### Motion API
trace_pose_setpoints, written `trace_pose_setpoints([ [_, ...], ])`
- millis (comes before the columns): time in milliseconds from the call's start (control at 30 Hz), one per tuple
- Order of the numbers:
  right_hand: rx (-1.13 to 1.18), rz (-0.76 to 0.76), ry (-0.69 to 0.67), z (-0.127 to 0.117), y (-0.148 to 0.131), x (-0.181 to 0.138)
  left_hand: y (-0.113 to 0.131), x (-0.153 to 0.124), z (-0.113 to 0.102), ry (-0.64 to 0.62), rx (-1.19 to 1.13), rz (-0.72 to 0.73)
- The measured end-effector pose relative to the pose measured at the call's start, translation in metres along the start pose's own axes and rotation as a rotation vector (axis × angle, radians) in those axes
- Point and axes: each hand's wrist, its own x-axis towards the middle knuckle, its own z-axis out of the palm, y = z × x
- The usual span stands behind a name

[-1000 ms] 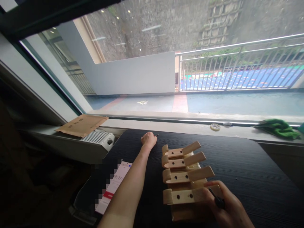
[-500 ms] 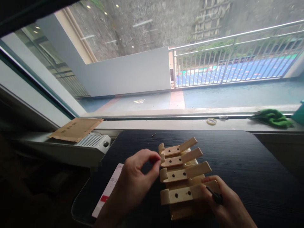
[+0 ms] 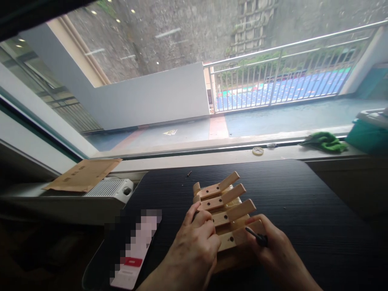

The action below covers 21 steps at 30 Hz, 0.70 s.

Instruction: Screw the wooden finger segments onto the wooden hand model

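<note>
A wooden hook rack with several angled pegs lies on the black table. My left hand rests on the rack's left end, fingers curled over the lower pegs; whether it pinches anything small is hidden. My right hand presses on the lowest peg at the right and holds a small black screwdriver. A loose dark screw lies on the table beyond the rack.
A phone lies at the table's left front. A cardboard envelope sits on a white heater at the left. On the window sill are a tape roll, a green cloth and a teal box.
My left hand drew back from the far screw spot and came down onto the rack's left end. The view shifted right. My right hand stays on the lowest peg.
</note>
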Motion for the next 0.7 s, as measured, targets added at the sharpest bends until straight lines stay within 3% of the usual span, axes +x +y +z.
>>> trace_pose_setpoints([
  [233, -0.015, 0.013, -0.072, -0.004, -0.003, 0.001, -0.003, -0.004, 0.017, 0.007, 0.038, -0.039],
  [433, -0.011, -0.015, 0.025, 0.000, 0.001, 0.001, -0.007, -0.004, 0.022, 0.017, -0.011, -0.016],
  [600, -0.011, 0.006, 0.029, 0.002, 0.001, 0.000, -0.004, 0.001, 0.018, -0.039, -0.069, -0.046],
  [700, -0.013, 0.016, 0.024, 0.001, -0.002, 0.000, -0.005, 0.000, 0.020, 0.002, -0.118, -0.079],
])
